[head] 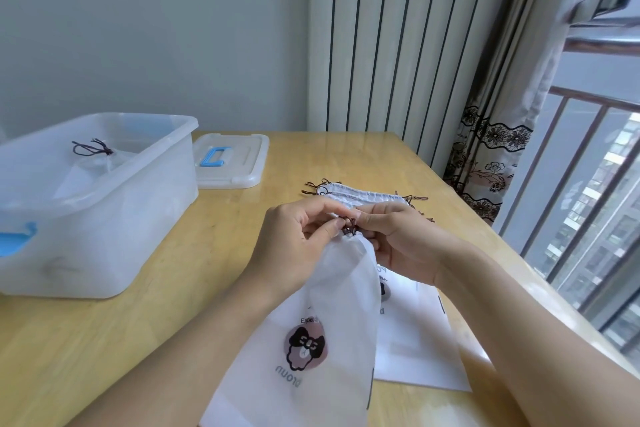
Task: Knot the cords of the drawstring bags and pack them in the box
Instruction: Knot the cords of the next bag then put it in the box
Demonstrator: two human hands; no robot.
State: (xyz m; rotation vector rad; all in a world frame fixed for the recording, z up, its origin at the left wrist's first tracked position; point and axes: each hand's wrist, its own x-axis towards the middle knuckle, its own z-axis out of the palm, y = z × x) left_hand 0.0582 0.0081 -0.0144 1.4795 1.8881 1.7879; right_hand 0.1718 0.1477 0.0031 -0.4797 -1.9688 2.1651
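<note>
Both my hands work the dark cords at the gathered neck of a white drawstring bag over a wooden table.

My left hand pinches the cords from the left and my right hand pinches them from the right, fingertips almost meeting above the bag's mouth; the bag hangs down from that grip toward me (its printed cartoon face upside down). More flat bags lie on the table just beyond my hands. The clear plastic box stands well apart to my left, one knotted bag inside, its lid lying beside it.
</note>
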